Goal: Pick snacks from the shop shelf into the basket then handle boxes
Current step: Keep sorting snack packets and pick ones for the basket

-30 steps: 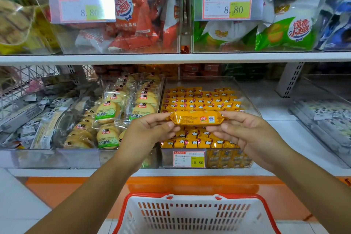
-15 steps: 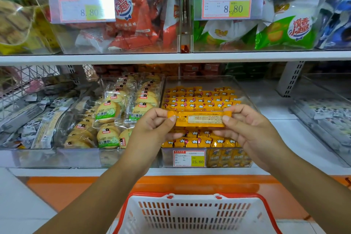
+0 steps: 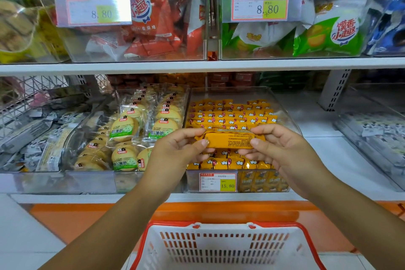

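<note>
Left hand point(image 3: 175, 151) and right hand point(image 3: 282, 151) pinch opposite ends of orange snack packet point(image 3: 230, 140), printed back up, likely label check, above clear bin point(image 3: 285, 105)'s front edge.

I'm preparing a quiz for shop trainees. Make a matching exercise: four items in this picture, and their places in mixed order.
1. orange snack pack
2. basket
3. green bags
4. round biscuit packs

A. upper shelf, right bin
B. pinched between left hand and right hand
C. lower shelf bin, left of centre
D. bottom of the view, below the arms

Pairs: 1-B, 2-D, 3-A, 4-C
</note>
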Demonstrator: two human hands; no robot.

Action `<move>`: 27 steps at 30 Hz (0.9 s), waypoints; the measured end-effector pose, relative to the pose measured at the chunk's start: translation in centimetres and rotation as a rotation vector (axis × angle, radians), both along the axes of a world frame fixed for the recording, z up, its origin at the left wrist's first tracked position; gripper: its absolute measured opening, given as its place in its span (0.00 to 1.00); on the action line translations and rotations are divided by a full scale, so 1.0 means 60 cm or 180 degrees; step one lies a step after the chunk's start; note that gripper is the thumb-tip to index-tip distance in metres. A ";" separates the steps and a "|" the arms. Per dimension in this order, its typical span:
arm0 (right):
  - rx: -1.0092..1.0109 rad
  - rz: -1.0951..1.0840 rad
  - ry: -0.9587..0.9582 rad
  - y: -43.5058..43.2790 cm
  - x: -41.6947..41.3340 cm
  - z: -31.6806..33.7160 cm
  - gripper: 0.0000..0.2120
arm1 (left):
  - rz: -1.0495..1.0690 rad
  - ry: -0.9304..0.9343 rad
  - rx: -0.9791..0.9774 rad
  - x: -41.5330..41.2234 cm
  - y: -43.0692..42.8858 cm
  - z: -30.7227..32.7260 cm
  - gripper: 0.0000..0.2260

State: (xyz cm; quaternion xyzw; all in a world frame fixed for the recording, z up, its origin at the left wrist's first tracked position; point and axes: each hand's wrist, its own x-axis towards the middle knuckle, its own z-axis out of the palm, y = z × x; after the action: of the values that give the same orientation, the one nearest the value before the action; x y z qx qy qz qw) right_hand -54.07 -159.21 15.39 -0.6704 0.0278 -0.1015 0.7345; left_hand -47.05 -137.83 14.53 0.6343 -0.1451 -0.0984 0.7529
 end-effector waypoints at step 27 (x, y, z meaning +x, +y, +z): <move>-0.0332 -0.0470 0.0097 -0.040 0.041 0.020 0.12 | 0.0248 -0.1373 0.2017 0.031 -0.056 0.016 0.17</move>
State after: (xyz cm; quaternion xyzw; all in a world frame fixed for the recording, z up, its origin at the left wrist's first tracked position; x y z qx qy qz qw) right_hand -51.60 -161.58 16.61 -0.7054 0.0830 -0.1464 0.6886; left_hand -45.17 -141.17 15.50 0.8467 -0.2384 0.0260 0.4750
